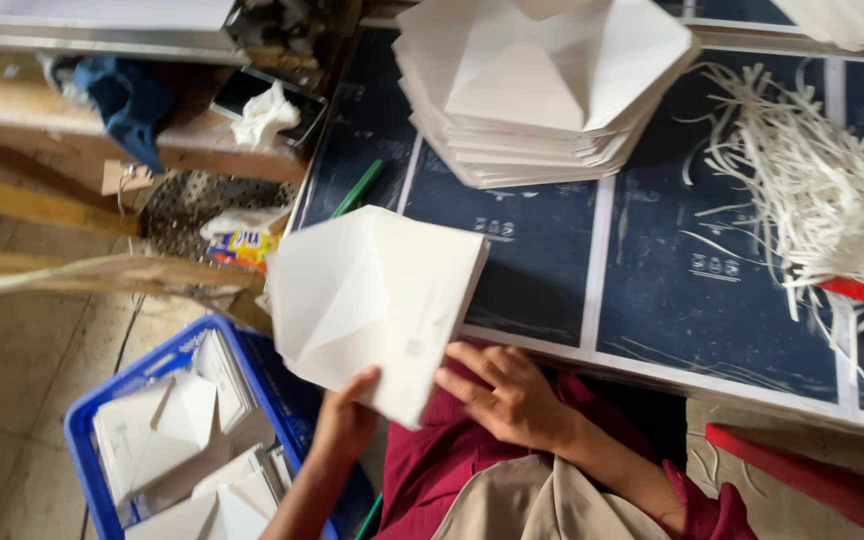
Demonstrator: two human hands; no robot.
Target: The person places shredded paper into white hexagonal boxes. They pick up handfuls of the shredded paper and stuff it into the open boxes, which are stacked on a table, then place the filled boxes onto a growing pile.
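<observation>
My left hand (344, 420) and my right hand (505, 392) grip the near edge of a stack of folded white paper sheets (367, 300), held tilted over the table's front-left corner. The thumb of the left hand presses on the stack's lower edge; the right hand's fingers lie under its right corner. A taller pile of the same folded white sheets (542, 90) rests at the back of the dark blue table top (672, 290).
A blue plastic crate (92, 420) holding more folded white sheets sits on the floor at lower left. White paper strips (812, 190) lie heaped at right, with a red-handled tool (857, 292). A green stick (357, 188) lies at the table's left edge.
</observation>
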